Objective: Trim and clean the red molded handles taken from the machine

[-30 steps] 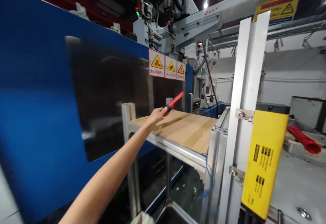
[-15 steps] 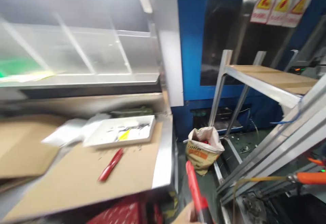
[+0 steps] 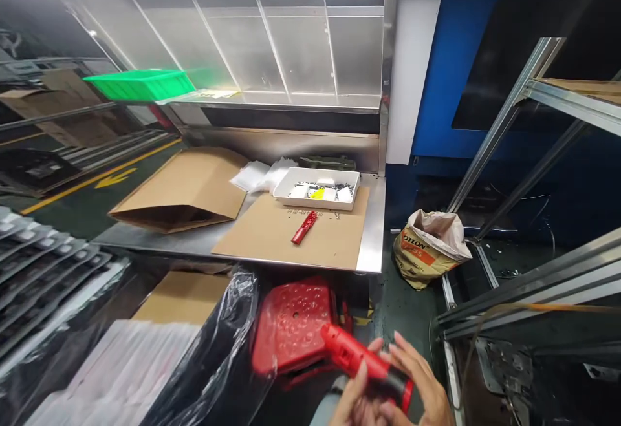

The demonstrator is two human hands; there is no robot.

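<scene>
Low in the view, my left hand (image 3: 356,397) and my right hand (image 3: 417,381) both grip a red tool with a black grip (image 3: 363,361). My left hand holds it from below, and my right fingers wrap the black end. A second, smaller red tool (image 3: 304,227) lies on a brown cardboard sheet (image 3: 334,245), beyond my hands on a steel bench (image 3: 373,251). Nothing hides it. A red perforated plastic stool (image 3: 291,326) stands just past my hands, close to my left hand.
A white tray (image 3: 315,188) of small parts sits on the bench near a folded cardboard piece (image 3: 179,193). A paper sack (image 3: 429,248) stands on the floor right of the bench. Black-wrapped stacks (image 3: 204,348) lie lower left; aluminium framing (image 3: 533,284) runs along the right.
My view has swung from the blue machine to the steel bench. The red tool, held out at arm's length before, is now close in front of me, with both hands on it.
</scene>
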